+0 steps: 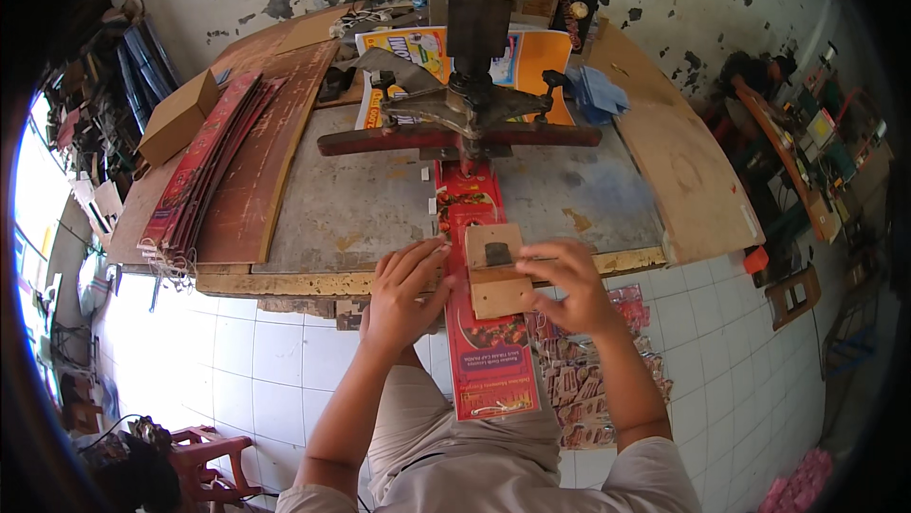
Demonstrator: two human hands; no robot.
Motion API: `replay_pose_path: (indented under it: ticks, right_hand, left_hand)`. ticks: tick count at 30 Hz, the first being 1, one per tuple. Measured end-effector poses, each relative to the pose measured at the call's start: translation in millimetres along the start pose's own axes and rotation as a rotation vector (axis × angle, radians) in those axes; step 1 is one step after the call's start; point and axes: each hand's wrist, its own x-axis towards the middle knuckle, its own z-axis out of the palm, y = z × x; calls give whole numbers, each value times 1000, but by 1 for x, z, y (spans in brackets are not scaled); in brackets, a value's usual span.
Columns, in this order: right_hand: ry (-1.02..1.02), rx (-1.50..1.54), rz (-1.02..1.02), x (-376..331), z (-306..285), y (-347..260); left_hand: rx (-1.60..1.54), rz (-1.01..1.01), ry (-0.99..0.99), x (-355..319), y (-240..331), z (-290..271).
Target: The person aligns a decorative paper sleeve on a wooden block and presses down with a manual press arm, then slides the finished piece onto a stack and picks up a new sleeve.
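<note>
Hands meet at the near edge of the grey, worn metal tabletop (361, 200), where a long red printed cardboard strip (484, 323) runs from under the press out over the edge and down toward the person's lap. The left hand (403, 290) lies flat against the left side of the strip, its fingers (422, 257) stretched out close together and touching the strip's edge just beside a small pale wooden block with a dark square recess (496, 271). The right hand (569, 290) comes in from the other side, its fingers (541, 261) curled and pinching the right side of the block, which sits on top of the strip right at the near edge of the tabletop. At the far end of the strip stands a dark iron press with a red wooden crossbar (465, 124), near the middle of the far edge. A stack of long reddish-brown boards (256, 152) lies along the left edge, with a brown cardboard box (177, 116) toward the far left corner. A bare plywood sheet (678, 162) covers the right edge, and a blue cloth (596, 95) sits by the far right corner. Below the near edge, to the right of the lap, a heap of red printed pieces (598, 371) lies on the white tiled floor (247, 361)
</note>
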Motion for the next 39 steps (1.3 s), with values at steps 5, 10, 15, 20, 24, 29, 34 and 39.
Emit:
replay_pose_path:
  ticks: [5, 10, 15, 20, 24, 29, 34, 39]
  right_hand:
    - [-174, -39, 69, 2, 1, -31]
    - [-229, 29, 122, 1, -2, -33]
    - [-71, 160, 128, -5, -4, -29]
    - [-25, 185, 133, 4, -4, -32]
    - [-62, 194, 123, 13, 9, -21]
    - [-89, 197, 134, 36, 29, 1]
    - [-77, 132, 153, 60, 58, 44]
    - [-67, 86, 173, 80, 72, 72]
  left_hand:
    - [-8, -92, -14, -16, -4, -5]
    - [32, -145, -43, -10, 1, -1]
    - [92, -109, -127, -6, -1, 2]
    - [145, -88, -195, -9, -6, 3]
    - [165, -92, -180, -7, -3, 5]
    - [169, -101, -174, -9, -5, 8]
    - [163, -101, -177, -8, -4, 8]
    - [163, -106, -184, -6, -2, 4]
